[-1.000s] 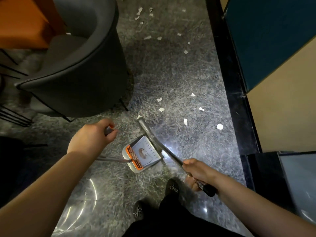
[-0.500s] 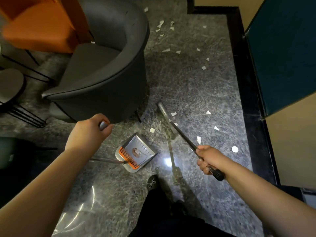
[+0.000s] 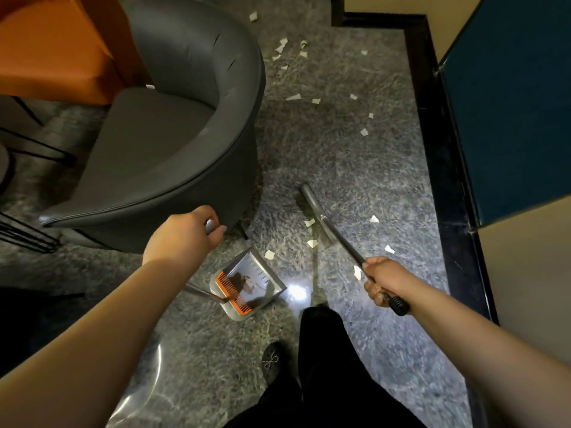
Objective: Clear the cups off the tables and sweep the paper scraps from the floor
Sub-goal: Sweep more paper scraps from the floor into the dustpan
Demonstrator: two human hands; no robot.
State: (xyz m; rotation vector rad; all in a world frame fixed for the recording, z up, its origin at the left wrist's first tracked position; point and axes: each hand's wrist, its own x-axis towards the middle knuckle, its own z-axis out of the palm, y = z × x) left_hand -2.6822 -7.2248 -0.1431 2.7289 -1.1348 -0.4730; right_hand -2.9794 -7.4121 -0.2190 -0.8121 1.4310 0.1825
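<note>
My left hand (image 3: 182, 239) grips the top of the dustpan's long handle. The grey dustpan (image 3: 247, 284), with an orange comb at its back, rests on the floor below that hand and holds some debris. My right hand (image 3: 386, 281) grips the broom handle near its black end. The broom (image 3: 318, 216) reaches forward and left, its head on the floor beyond the pan. Several white paper scraps (image 3: 312, 243) lie around the broom head, and more paper scraps (image 3: 293, 97) are scattered farther up the floor. No cups are in view.
A dark grey tub armchair (image 3: 173, 143) stands close on the left, with an orange seat (image 3: 52, 47) behind it. A black skirting (image 3: 438, 168) and a blue and beige wall panel (image 3: 509, 103) border the right. My shoe (image 3: 272, 362) and dark trouser leg are at the bottom.
The broom head has lifted away from the dustpan and swung forward and right to the scraps. I have stepped forward, so the armchair and far scraps look nearer.
</note>
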